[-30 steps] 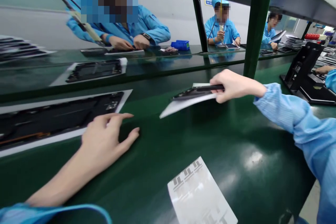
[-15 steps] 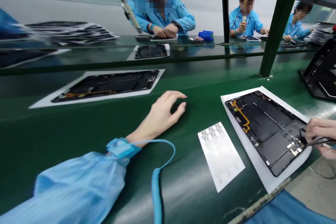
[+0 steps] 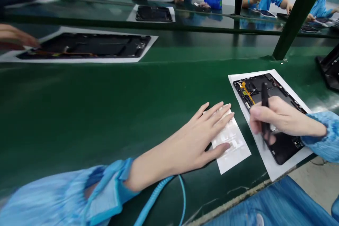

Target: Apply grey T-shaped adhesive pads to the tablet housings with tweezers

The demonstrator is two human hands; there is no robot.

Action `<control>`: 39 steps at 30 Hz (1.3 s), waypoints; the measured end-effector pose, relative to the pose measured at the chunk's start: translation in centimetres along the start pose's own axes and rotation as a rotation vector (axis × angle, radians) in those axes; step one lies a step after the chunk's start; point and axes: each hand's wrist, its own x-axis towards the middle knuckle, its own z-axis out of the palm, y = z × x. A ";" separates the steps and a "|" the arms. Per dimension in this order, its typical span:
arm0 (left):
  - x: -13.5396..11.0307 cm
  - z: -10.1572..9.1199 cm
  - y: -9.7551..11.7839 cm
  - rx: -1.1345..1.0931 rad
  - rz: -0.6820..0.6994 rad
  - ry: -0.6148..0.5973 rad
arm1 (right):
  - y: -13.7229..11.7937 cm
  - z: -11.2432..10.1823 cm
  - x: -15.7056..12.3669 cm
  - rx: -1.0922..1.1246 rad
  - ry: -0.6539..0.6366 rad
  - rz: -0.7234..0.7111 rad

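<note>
White rectangular card with faint markings [image 3: 235,152] laid on glossy green bench [image 3: 172,88], upper part covered by left hand [image 3: 202,136]; fingers spread wide and flat over it, nothing gripped. Slim black tweezer-like tool [image 3: 265,95] held near upright in right hand [image 3: 280,116], lower end blurred. Black flat tablet housing [image 3: 286,152], placed on larger white paper sheet [image 3: 272,172] just right of card, partly hidden beneath right hand; tool contact cannot be told.
</note>
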 end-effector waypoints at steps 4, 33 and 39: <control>0.1 0.3 0.5 0.083 0.031 0.044 | 1.1 0.3 3.0 0.112 -0.242 -0.179; 0.2 0.3 0.8 0.048 0.047 0.092 | 2.0 3.5 3.2 -0.113 0.266 -0.118; 0.2 0.4 0.9 0.102 0.088 0.132 | 2.1 3.4 3.2 -0.106 0.248 -0.075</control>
